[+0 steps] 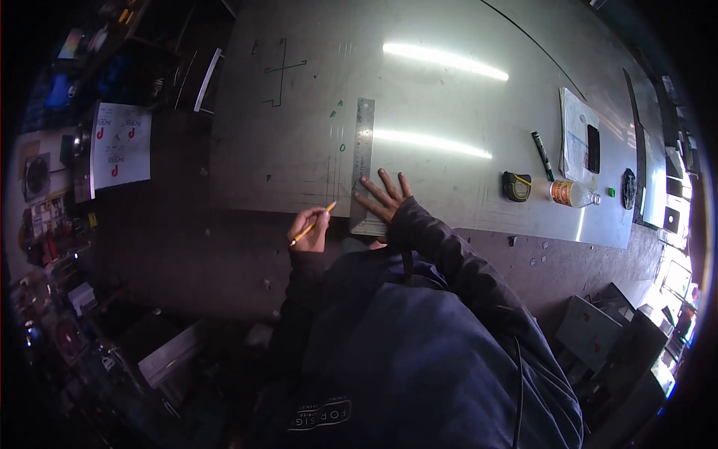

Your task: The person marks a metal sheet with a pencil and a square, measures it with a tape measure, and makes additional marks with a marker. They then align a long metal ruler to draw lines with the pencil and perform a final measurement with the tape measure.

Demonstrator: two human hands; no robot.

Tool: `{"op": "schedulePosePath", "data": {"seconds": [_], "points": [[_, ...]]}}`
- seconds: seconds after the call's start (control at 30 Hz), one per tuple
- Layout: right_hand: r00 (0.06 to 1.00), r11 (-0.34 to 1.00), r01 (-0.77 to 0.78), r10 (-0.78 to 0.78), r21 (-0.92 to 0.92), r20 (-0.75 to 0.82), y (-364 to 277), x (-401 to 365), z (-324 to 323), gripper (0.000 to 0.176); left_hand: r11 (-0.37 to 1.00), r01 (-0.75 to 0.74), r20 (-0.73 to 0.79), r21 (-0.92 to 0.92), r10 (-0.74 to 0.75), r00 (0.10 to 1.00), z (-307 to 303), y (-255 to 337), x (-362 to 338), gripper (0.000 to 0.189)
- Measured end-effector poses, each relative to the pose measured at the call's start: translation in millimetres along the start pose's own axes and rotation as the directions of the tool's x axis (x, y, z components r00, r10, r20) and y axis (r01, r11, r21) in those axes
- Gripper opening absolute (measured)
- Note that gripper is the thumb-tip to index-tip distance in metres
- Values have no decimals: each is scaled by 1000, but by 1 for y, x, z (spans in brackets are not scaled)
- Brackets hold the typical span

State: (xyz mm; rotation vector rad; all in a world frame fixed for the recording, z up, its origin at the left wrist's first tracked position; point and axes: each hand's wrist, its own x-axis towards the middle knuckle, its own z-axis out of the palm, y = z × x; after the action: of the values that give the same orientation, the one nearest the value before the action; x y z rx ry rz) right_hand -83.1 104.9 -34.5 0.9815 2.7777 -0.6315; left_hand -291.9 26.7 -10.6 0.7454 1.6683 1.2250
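My left hand is closed around a yellow pencil, just off the near edge of a large grey metal sheet. One pencil end points up toward the sheet. My right hand lies with spread fingers across the lower part of a steel try square. The square's long graduated blade runs away from me over the sheet, and its stock sits along the near edge, partly hidden by my right hand and sleeve. Thin drawn lines and green marker marks show left of the blade.
To the right on the sheet are a tape measure, a green marker, a clear bottle lying down, papers and a dark phone-like object. A printed white panel stands at left. Metal sheets lean at lower right.
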Motion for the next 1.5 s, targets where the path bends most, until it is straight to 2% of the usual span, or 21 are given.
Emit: {"op": "schedulePosePath", "data": {"seconds": [0.03,0.07,0.2,0.27,0.37,0.47,0.5,0.57,0.67,0.9,0.97,1.1,1.2,1.23,1.33,1.37,1.4,1.43,1.47,1.5], "points": [[1000,1000,-18,18,-6,7,0,1,2,110,996,-94,10,1,94,996,3,-5,11,15],[1000,1000,-20,20,-2,6,0,1,1,110,995,-76,-1,-71,76,997,11,0,20,14],[999,1000,-28,28,7,21,0,2,-2,114,987,-151,53,-48,154,987,34,12,68,15],[999,999,-35,34,29,35,0,3,0,114,951,-302,164,66,288,943,41,11,98,16],[999,999,-38,37,33,23,2,5,9,117,917,-368,217,153,333,918,57,16,133,14],[997,998,-23,27,51,-70,4,4,13,119,878,-429,221,212,384,896,71,24,156,13],[999,999,-25,27,47,-43,4,4,12,120,878,-430,226,212,384,895,74,27,158,13],[999,999,-31,32,45,-19,4,5,11,120,818,-446,227,363,386,894,79,33,164,14],[999,999,-39,39,37,1,4,6,11,120,772,-479,233,419,418,878,82,31,171,15],[999,998,-39,39,41,-15,3,5,12,122,736,-519,228,435,468,854,90,34,180,14],[999,998,-36,37,43,-25,3,6,12,123,659,-574,254,485,522,814,94,34,187,14],[999,998,-43,45,41,-29,5,6,12,122,697,-586,250,413,532,809,96,36,192,16],[998,998,-37,40,56,-48,3,4,14,120,641,-602,354,476,487,798,78,37,160,15],[997,997,-39,43,67,-62,3,4,13,120,613,-602,378,512,468,799,68,36,134,15],[999,998,-39,41,59,-30,3,4,10,119,654,-550,383,519,397,834,28,11,41,12],[999,998,-33,35,55,-35,3,4,7,119,659,-521,439,543,306,845,7,-3,12,9],[999,998,-35,36,56,-25,2,3,4,117,690,-405,483,599,92,871,-16,-22,-21,9],[999,998,-32,33,56,-13,1,3,2,115,695,-284,501,661,-128,856,-32,-34,-45,9],[1000,998,-19,20,55,-16,-2,3,1,115,692,-279,491,666,-125,862,-37,-30,-54,9],[999,998,-35,34,43,15,-1,6,0,114,734,-242,382,634,-25,924,-39,-27,-54,10]]}}
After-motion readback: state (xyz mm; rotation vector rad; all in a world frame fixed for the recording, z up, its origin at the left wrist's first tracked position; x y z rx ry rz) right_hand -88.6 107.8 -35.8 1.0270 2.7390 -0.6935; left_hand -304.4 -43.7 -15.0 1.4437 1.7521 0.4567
